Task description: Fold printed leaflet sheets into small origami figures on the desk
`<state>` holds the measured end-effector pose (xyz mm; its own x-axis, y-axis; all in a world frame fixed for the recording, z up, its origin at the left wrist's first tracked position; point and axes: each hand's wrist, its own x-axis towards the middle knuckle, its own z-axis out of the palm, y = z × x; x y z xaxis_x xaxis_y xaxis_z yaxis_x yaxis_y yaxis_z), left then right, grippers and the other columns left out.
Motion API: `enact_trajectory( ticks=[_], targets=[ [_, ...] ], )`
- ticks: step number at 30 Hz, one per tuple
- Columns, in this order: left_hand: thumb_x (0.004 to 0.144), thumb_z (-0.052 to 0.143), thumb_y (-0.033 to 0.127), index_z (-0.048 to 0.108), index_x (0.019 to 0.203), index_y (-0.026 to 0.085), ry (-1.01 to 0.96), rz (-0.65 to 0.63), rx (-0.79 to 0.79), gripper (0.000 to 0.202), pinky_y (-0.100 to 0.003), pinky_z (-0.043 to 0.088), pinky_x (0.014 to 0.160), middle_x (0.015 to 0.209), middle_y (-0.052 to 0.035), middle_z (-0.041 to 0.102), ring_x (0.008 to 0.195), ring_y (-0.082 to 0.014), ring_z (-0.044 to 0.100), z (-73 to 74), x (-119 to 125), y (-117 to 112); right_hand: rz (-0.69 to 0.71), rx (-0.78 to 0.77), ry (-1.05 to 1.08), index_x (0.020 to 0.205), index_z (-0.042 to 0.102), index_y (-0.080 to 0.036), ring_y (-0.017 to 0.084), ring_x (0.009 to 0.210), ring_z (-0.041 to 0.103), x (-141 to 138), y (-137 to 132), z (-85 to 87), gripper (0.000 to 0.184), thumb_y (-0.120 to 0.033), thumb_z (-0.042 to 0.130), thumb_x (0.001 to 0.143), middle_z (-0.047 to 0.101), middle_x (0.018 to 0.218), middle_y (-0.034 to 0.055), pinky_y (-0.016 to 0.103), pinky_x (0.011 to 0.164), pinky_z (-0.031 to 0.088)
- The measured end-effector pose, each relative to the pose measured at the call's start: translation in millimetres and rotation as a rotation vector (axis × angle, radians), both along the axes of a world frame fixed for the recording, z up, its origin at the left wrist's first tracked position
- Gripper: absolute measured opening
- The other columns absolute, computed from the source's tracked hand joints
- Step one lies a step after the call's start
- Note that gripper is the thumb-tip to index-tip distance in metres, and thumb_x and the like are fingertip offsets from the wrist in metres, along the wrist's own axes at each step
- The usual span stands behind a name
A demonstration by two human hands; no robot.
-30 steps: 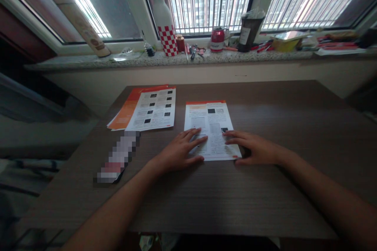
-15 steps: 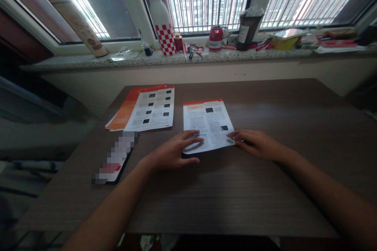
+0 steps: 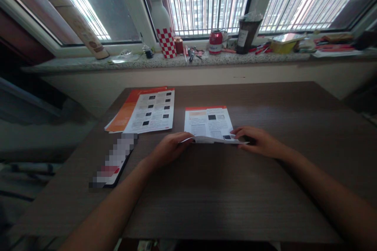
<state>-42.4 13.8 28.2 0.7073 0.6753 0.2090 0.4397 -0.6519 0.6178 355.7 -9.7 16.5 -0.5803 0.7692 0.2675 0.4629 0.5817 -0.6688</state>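
Observation:
A printed sheet of paper (image 3: 203, 119) with a red band along its top lies on the dark wooden table (image 3: 224, 196) in front of me. Its near edge is lifted and curls up. My left hand (image 3: 171, 150) pinches the near left corner between thumb and fingers. At the near right corner, my right hand (image 3: 257, 141) grips the paper, thumb below and fingers above. To the left rests a stack of orange and white printed sheets (image 3: 151, 111). Nearer to me on that side is a phone (image 3: 119, 164), its screen blurred by pixels.
Along the windowsill (image 3: 129, 64) stand a red-and-white checked bottle (image 3: 167, 41), a red can (image 3: 215, 43), a dark drink cup (image 3: 247, 35) and a leaning tan tube (image 3: 79, 27). A yellow container (image 3: 282, 46) and assorted small items sit further right.
Both hands have closed on the paper's near corners, and its near edge has come up off the table. The left hand's fingers were spread over the sheet before. The view has tilted slightly.

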Motion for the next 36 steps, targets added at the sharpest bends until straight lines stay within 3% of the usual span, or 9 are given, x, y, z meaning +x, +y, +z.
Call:
enact_trajectory(
  ticks=[5, 11, 14, 20, 26, 28, 30, 32, 36],
  targets=[
    [0.113, 0.048, 0.035, 0.068, 0.112, 0.020, -0.082, 0.060, -0.104, 0.025, -0.030, 0.055, 0.077, 0.100, -0.0042, 0.074, 0.087, -0.0166, 0.069, 1.9, 4, -5, -0.036, -0.060, -0.023, 0.123, 0.072, -0.026, 0.027, 0.113, 0.073, -7, -6, 11.6, 0.028, -0.039, 0.057, 0.105, 0.077, 0.121, 0.0084, 0.044, 0.099, 0.057],
    [0.111, 0.052, 0.040, 0.068, 0.116, 0.019, -0.228, 0.158, -0.201, 0.027, -0.033, 0.060, 0.082, 0.106, -0.0062, 0.074, 0.097, -0.0198, 0.072, 7.4, 12, -8, -0.214, -0.200, -0.002, 0.103, 0.074, -0.024, 0.025, 0.090, 0.074, -13, -12, 17.8, 0.032, -0.046, 0.051, 0.106, 0.079, 0.099, 0.0064, 0.040, 0.079, 0.059],
    [0.106, 0.062, 0.042, 0.062, 0.124, 0.020, -0.247, 0.210, -0.256, 0.029, -0.037, 0.062, 0.087, 0.116, -0.0088, 0.075, 0.103, -0.0229, 0.074, 4.3, 11, -5, -0.304, -0.230, -0.027, 0.094, 0.073, -0.024, 0.024, 0.078, 0.072, -15, -11, 13.2, 0.035, -0.048, 0.051, 0.105, 0.077, 0.085, 0.0054, 0.038, 0.071, 0.056],
    [0.099, 0.072, 0.042, 0.045, 0.146, 0.025, -0.228, 0.218, -0.396, 0.057, -0.043, 0.064, 0.094, 0.127, -0.0109, 0.073, 0.110, -0.0260, 0.075, -6.6, 7, 2, -0.420, -0.271, -0.047, 0.083, 0.065, -0.023, 0.021, 0.063, 0.069, -15, -10, 9.8, 0.039, -0.052, 0.049, 0.104, 0.072, 0.070, 0.0028, 0.034, 0.061, 0.051],
    [0.095, 0.074, 0.031, 0.019, 0.167, 0.027, -0.204, 0.343, -0.253, 0.090, -0.036, 0.064, 0.077, 0.117, -0.0071, 0.071, 0.083, -0.0188, 0.074, -10.6, 14, 0, -0.494, -0.272, -0.063, 0.082, 0.063, -0.024, 0.022, 0.059, 0.070, -17, -9, 9.4, 0.038, -0.054, 0.050, 0.102, 0.072, 0.064, 0.0016, 0.034, 0.061, 0.049],
    [0.095, 0.073, 0.027, 0.019, 0.167, 0.030, -0.177, 0.356, -0.208, 0.090, -0.033, 0.063, 0.074, 0.119, -0.0060, 0.068, 0.075, -0.0151, 0.071, -11.5, 17, 0, -0.513, -0.238, -0.083, 0.080, 0.062, -0.024, 0.022, 0.058, 0.069, -18, -9, 8.0, 0.037, -0.052, 0.051, 0.102, 0.071, 0.063, 0.0013, 0.034, 0.062, 0.049],
    [0.097, 0.070, 0.026, 0.030, 0.164, 0.032, -0.127, 0.341, -0.151, 0.079, -0.034, 0.062, 0.076, 0.119, -0.0050, 0.066, 0.072, -0.0133, 0.067, -12.6, 20, -1, -0.531, -0.204, -0.109, 0.078, 0.061, -0.024, 0.022, 0.058, 0.068, -19, -8, 6.3, 0.036, -0.050, 0.052, 0.101, 0.070, 0.061, 0.0010, 0.034, 0.063, 0.047],
    [0.100, 0.067, 0.026, 0.044, 0.158, 0.033, -0.053, 0.325, -0.059, 0.062, -0.039, 0.062, 0.085, 0.122, -0.0063, 0.062, 0.081, -0.0156, 0.066, -13.8, 22, -1, -0.558, -0.149, -0.147, 0.076, 0.061, -0.024, 0.022, 0.058, 0.066, -19, -7, 4.5, 0.035, -0.048, 0.053, 0.100, 0.069, 0.062, 0.0016, 0.034, 0.063, 0.045],
    [0.104, 0.064, 0.031, 0.058, 0.150, 0.035, 0.115, 0.304, 0.155, 0.047, -0.052, 0.051, 0.111, 0.145, -0.0111, 0.047, 0.124, -0.0285, 0.060, -17.6, 24, -2, -0.575, -0.027, -0.210, 0.075, 0.060, -0.024, 0.022, 0.063, 0.064, -18, -4, 1.5, 0.032, -0.045, 0.055, 0.099, 0.070, 0.070, 0.0036, 0.033, 0.063, 0.041]
  ],
)
